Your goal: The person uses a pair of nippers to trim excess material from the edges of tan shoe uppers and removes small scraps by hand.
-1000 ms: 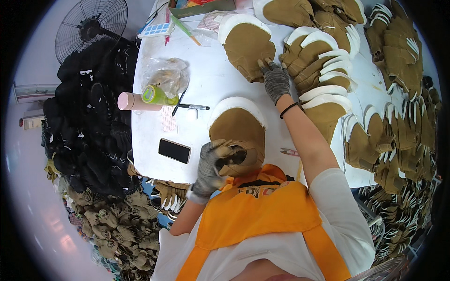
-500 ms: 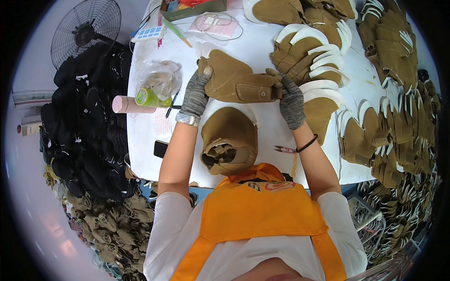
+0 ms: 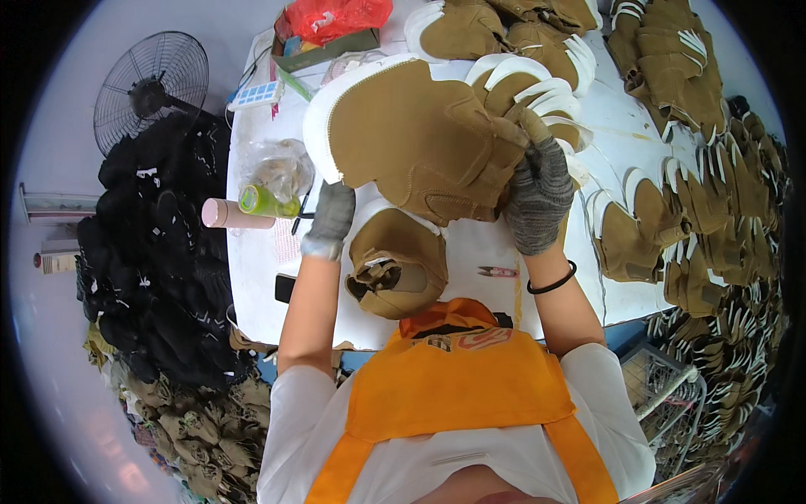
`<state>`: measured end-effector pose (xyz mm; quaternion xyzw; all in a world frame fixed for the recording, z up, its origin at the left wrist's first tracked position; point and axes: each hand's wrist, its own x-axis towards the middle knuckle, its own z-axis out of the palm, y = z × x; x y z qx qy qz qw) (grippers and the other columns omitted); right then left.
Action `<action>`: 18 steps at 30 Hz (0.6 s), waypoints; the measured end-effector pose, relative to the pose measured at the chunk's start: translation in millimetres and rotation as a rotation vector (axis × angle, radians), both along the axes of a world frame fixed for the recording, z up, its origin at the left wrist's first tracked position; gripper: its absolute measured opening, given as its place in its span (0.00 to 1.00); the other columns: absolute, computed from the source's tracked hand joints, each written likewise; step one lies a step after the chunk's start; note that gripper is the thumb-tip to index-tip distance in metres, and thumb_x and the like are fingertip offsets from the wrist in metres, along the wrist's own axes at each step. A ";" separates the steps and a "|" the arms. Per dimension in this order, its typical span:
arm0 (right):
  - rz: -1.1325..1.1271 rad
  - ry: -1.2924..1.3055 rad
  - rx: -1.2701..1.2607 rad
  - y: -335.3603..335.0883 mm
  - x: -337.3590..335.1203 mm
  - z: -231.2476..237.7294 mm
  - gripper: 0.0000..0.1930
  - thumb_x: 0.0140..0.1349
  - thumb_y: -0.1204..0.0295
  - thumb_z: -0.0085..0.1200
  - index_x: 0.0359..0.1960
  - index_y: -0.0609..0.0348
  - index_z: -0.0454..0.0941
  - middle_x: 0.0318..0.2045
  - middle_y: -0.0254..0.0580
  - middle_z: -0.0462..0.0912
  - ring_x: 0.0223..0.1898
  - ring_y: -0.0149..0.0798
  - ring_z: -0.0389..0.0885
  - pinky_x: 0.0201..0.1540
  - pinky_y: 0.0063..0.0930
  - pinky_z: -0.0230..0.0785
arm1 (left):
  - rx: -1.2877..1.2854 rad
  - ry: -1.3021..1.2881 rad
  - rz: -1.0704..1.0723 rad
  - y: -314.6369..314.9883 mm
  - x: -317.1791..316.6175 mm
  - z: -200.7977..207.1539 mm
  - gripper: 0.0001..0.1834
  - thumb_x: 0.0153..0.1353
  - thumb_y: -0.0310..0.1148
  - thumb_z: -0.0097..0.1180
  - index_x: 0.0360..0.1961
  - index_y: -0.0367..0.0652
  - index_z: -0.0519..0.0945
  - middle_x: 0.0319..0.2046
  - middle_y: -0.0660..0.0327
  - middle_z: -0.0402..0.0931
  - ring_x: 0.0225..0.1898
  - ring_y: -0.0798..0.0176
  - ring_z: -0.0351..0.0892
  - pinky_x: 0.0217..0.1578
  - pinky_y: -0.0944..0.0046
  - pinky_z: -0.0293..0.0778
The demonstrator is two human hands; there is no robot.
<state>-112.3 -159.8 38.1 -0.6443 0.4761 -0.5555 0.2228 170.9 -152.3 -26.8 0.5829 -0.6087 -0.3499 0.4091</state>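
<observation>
A brown boot upper (image 3: 411, 139) with a stitched white edging is raised over the table, its flat side facing me. My right hand (image 3: 541, 197), in a grey knit glove, is closed round its right end. My left hand (image 3: 330, 217), gloved too, is blurred just below the lower tip of the white edging; whether its fingers grip that tip I cannot tell. Beneath the raised piece a second brown boot upper (image 3: 403, 265) stands on the white table, its opening towards me. Small thread snips (image 3: 499, 271) lie to the right of it.
On the left of the table are a pink bottle (image 3: 237, 214), a green container (image 3: 267, 202), a clear plastic bag (image 3: 281, 168) and a dark phone (image 3: 285, 288). More boot uppers (image 3: 634, 239) are piled on the right. A box (image 3: 327, 52) with a red bag stands at the back.
The boot upper has come up nearer and turned, so its broad side and white edging now show. My left hand has moved down and left; my right hand has shifted slightly right.
</observation>
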 end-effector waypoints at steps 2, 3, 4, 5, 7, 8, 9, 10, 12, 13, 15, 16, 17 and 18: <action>0.088 -0.123 -0.081 11.3 6.7 12.7 0.20 0.66 0.81 0.45 0.60 0.59 0.68 0.52 0.43 0.77 0.53 0.36 0.76 0.56 0.28 0.68 | -0.058 0.459 -0.180 24.6 -4.4 16.3 0.18 0.66 0.38 0.49 0.53 0.39 0.74 0.49 0.55 0.75 0.53 0.59 0.73 0.52 0.61 0.71; 0.168 -0.258 -0.122 15.5 9.4 16.0 0.20 0.66 0.81 0.45 0.60 0.59 0.68 0.52 0.43 0.78 0.53 0.36 0.76 0.56 0.28 0.68 | -0.007 0.804 -0.264 38.2 -11.9 26.3 0.19 0.66 0.39 0.50 0.53 0.40 0.74 0.49 0.56 0.75 0.53 0.59 0.72 0.52 0.60 0.71; 0.246 -0.390 -0.169 18.1 12.5 19.5 0.20 0.66 0.82 0.45 0.60 0.59 0.68 0.51 0.43 0.78 0.53 0.36 0.76 0.56 0.28 0.68 | -0.040 0.657 -0.211 47.4 -14.8 31.0 0.20 0.65 0.40 0.52 0.53 0.40 0.74 0.49 0.56 0.75 0.52 0.59 0.73 0.52 0.60 0.71; 0.273 -0.400 -0.187 22.6 15.3 24.7 0.21 0.64 0.82 0.47 0.60 0.60 0.68 0.51 0.43 0.78 0.51 0.36 0.77 0.55 0.27 0.69 | -0.068 0.504 -0.153 56.4 -18.1 35.8 0.21 0.64 0.41 0.53 0.53 0.40 0.74 0.48 0.56 0.76 0.52 0.60 0.74 0.53 0.60 0.71; 0.336 -0.415 -0.218 34.3 20.5 36.7 0.22 0.62 0.82 0.52 0.59 0.62 0.68 0.51 0.44 0.78 0.49 0.37 0.78 0.53 0.26 0.70 | -0.273 -0.155 -0.057 71.8 -26.8 57.0 0.23 0.63 0.43 0.56 0.53 0.39 0.73 0.47 0.56 0.76 0.50 0.60 0.75 0.53 0.60 0.71; 0.339 -0.347 -0.198 38.9 20.2 43.5 0.22 0.62 0.80 0.53 0.59 0.62 0.68 0.51 0.44 0.78 0.49 0.37 0.78 0.53 0.26 0.70 | -0.209 0.064 -0.043 73.8 -25.6 58.5 0.24 0.61 0.43 0.58 0.53 0.38 0.73 0.45 0.57 0.77 0.49 0.60 0.75 0.53 0.61 0.72; 0.345 -0.274 -0.178 44.5 17.2 51.7 0.22 0.62 0.79 0.53 0.58 0.63 0.68 0.51 0.43 0.78 0.49 0.36 0.78 0.53 0.26 0.71 | -0.156 0.305 -0.021 77.0 -26.3 60.7 0.25 0.60 0.44 0.59 0.52 0.37 0.73 0.44 0.57 0.77 0.48 0.60 0.76 0.52 0.61 0.72; 0.349 -0.201 -0.157 49.2 14.3 57.0 0.21 0.62 0.78 0.54 0.58 0.63 0.68 0.50 0.43 0.78 0.50 0.36 0.77 0.53 0.26 0.71 | -0.115 0.535 0.011 79.9 -27.8 65.0 0.27 0.58 0.45 0.61 0.52 0.37 0.73 0.43 0.58 0.78 0.46 0.60 0.77 0.52 0.62 0.73; 0.489 -0.437 0.008 51.9 4.6 56.0 0.22 0.61 0.75 0.56 0.57 0.62 0.69 0.49 0.42 0.79 0.49 0.35 0.77 0.51 0.26 0.72 | -0.145 0.630 -0.049 90.8 -27.7 80.9 0.30 0.55 0.46 0.64 0.52 0.37 0.73 0.43 0.58 0.78 0.46 0.61 0.77 0.51 0.62 0.73; 0.493 -0.396 0.029 51.0 1.2 56.3 0.22 0.61 0.74 0.56 0.57 0.62 0.70 0.48 0.42 0.79 0.48 0.34 0.77 0.50 0.25 0.72 | -0.161 0.660 -0.038 94.6 -31.8 85.9 0.32 0.51 0.48 0.68 0.50 0.38 0.74 0.44 0.58 0.78 0.44 0.61 0.78 0.48 0.61 0.75; 0.438 -0.154 0.005 46.3 -3.4 59.7 0.22 0.60 0.71 0.58 0.56 0.60 0.71 0.46 0.40 0.80 0.46 0.32 0.77 0.48 0.24 0.73 | -0.204 0.590 0.010 104.8 -39.7 89.4 0.31 0.51 0.48 0.68 0.49 0.37 0.75 0.44 0.58 0.78 0.44 0.61 0.78 0.48 0.62 0.76; 0.375 0.044 -0.038 47.7 -2.8 64.2 0.22 0.60 0.69 0.59 0.56 0.59 0.71 0.44 0.39 0.81 0.45 0.31 0.78 0.46 0.23 0.73 | -0.223 0.554 0.035 109.9 -42.8 89.6 0.31 0.50 0.48 0.69 0.49 0.37 0.75 0.44 0.58 0.78 0.44 0.61 0.78 0.47 0.62 0.76; 0.465 -0.296 0.289 62.2 1.0 68.8 0.19 0.59 0.69 0.60 0.52 0.58 0.75 0.41 0.38 0.82 0.40 0.30 0.79 0.44 0.23 0.73 | -0.209 0.558 0.044 115.8 -44.7 88.4 0.31 0.51 0.51 0.67 0.48 0.37 0.77 0.43 0.59 0.78 0.45 0.62 0.78 0.47 0.62 0.76; 0.438 -0.258 0.274 66.4 0.5 72.6 0.19 0.58 0.69 0.60 0.51 0.58 0.76 0.41 0.38 0.82 0.39 0.30 0.79 0.42 0.23 0.73 | -0.213 0.469 0.029 118.7 -41.1 87.1 0.33 0.52 0.52 0.66 0.49 0.37 0.75 0.43 0.58 0.78 0.46 0.61 0.78 0.48 0.62 0.76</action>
